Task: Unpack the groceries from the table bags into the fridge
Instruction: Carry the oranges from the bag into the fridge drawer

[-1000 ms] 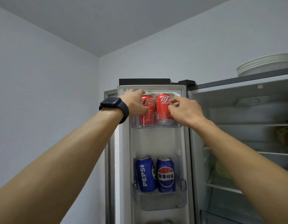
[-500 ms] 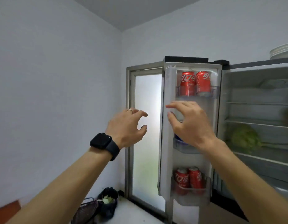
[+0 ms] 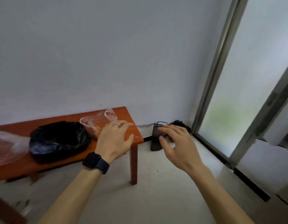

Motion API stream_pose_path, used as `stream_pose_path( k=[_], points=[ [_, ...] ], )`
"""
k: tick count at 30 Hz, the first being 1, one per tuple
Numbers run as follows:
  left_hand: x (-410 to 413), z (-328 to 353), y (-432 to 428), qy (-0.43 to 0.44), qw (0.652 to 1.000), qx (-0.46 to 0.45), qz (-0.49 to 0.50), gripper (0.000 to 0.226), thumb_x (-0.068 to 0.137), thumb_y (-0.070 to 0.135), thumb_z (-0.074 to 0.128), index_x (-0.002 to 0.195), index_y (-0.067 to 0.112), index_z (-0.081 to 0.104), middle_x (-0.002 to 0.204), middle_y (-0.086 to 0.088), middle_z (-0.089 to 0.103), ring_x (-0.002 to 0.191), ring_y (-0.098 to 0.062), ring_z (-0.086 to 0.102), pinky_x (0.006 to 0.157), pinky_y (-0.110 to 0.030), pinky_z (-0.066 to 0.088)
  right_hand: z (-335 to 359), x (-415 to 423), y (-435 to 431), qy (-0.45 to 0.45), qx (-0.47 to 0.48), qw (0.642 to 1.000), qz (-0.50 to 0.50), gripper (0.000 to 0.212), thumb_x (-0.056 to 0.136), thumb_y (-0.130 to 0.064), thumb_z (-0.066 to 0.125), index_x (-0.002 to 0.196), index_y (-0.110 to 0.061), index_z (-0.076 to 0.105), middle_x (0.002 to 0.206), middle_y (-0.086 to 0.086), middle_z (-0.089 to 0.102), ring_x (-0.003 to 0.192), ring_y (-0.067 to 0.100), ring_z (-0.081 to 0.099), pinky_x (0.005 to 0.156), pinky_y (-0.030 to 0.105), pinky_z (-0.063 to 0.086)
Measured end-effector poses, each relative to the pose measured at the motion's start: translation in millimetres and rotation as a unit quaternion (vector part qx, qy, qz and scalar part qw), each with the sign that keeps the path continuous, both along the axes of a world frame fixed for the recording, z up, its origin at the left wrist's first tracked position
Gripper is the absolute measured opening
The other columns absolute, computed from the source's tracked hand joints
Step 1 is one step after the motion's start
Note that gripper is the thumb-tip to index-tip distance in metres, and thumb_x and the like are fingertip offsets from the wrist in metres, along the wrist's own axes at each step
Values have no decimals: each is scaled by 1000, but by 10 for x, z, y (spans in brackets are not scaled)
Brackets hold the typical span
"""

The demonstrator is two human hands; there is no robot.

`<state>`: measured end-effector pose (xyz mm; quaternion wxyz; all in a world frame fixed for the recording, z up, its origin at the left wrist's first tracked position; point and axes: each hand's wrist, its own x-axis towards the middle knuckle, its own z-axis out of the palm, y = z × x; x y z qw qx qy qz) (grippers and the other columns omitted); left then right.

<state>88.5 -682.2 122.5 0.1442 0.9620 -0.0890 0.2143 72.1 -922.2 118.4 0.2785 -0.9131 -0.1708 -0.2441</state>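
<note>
Fingers of my left grip (image 3: 115, 139) are spread wide and a little bent, holding nothing. It hangs over the right end of the desk (image 3: 19, 129). I count one ring (image 3: 116, 124) on a finger and one black watch (image 3: 95, 162) on the wrist. My right grip (image 3: 177, 146) is just as wide, with loosely curved fingers and nothing in it. It is out past the desk's end, over the floor (image 3: 156, 199).

Three bags lie on the desk. Nearest is a clear bag (image 3: 94, 122) with orange bits inside. From my view it sits right behind the left grip's fingers, and I cannot tell whether they touch it. Against its left side lies a black bag (image 3: 59, 139), crumpled and slumped, near my left wrist. Farther left, cut by the picture's edge, is a second clear bag (image 3: 7, 147) with something reddish in it, too blurred for me to name. All three bags are well apart from the right grip.

Beyond the right grip, one dark perforated basket (image 3: 157, 129) stands on the floor by the wall (image 3: 123, 54), partly hidden by my fingers. A dark bundle (image 3: 180, 124) lies beside it in the corner. To the right runs a frosted pane (image 3: 237, 94) in a grey frame.
</note>
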Motion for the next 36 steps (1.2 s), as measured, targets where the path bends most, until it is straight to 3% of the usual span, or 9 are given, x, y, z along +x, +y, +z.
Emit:
stream_pose_path(
  k=[5, 8, 16, 20, 25, 30, 34, 36],
  points=[
    [-55, -579, 831, 95, 991, -7, 96, 42, 93, 42, 57, 133, 32, 58, 136, 4, 57, 126, -19, 50, 103, -36, 43, -611, 307, 744, 87, -16, 994, 71, 36, 94, -43, 53, 127, -32, 66, 130, -17, 62, 125, 10, 48, 106, 29, 42],
    [78, -879, 1195, 142, 982, 1, 127, 42, 94, 41, 57, 135, 31, 56, 137, 4, 56, 126, -19, 49, 101, -33, 43, -908, 568, 1128, 131, -43, 985, 106, 35, 97, -39, 55, 130, -31, 63, 133, -13, 61, 127, 12, 46, 107, 27, 37],
    [1003, -1418, 1860, 227, 964, 11, 140, 42, 96, 38, 54, 138, 30, 54, 139, 4, 54, 128, -18, 48, 102, -32, 44, -1534, 1511, 1873, 255, -80, 951, 156, 37, 101, -44, 48, 137, -37, 54, 137, -15, 56, 126, 9, 46, 104, 27, 37],
    [1542, -1553, 2075, 257, 957, 12, 136, 41, 95, 35, 55, 136, 30, 55, 138, 3, 55, 126, -19, 50, 102, -34, 44, -1709, 2028, 2147, 294, -86, 936, 174, 39, 101, -41, 49, 139, -34, 52, 143, -14, 53, 134, 11, 41, 107, 28, 35],
    [2162, -1683, 2351, 274, 953, 11, 131, 41, 95, 34, 53, 136, 29, 56, 137, 2, 56, 125, -20, 50, 99, -36, 46, -1859, 2702, 2455, 312, -91, 927, 188, 41, 100, -38, 53, 140, -29, 53, 141, -9, 55, 132, 21, 46, 107, 35, 41],
    [2821, -1754, 2627, 257, 959, 18, 114, 39, 97, 31, 52, 135, 25, 57, 136, -1, 58, 130, -22, 47, 106, -36, 41, -1827, 3371, 2787, 297, -100, 927, 207, 41, 98, -36, 53, 139, -29, 50, 135, -4, 60, 124, 22, 51, 96, 38, 49],
    [3546, -1939, 2880, 243, 964, 78, 69, 36, 101, 28, 47, 135, 20, 57, 138, -4, 57, 134, -22, 43, 114, -37, 35, -1782, 3980, 3159, 272, -110, 929, 226, 36, 99, -31, 53, 134, -25, 54, 125, 2, 61, 113, 27, 55, 77, 39, 50],
    [3963, -2038, 2963, 248, 961, 119, 29, 35, 101, 25, 46, 133, 16, 58, 134, -4, 58, 131, -22, 43, 112, -35, 35, -1799, 4333, 3364, 253, -146, 928, 232, 36, 99, -30, 47, 133, -23, 54, 126, 3, 62, 115, 28, 53, 78, 40, 49]
  ],
)
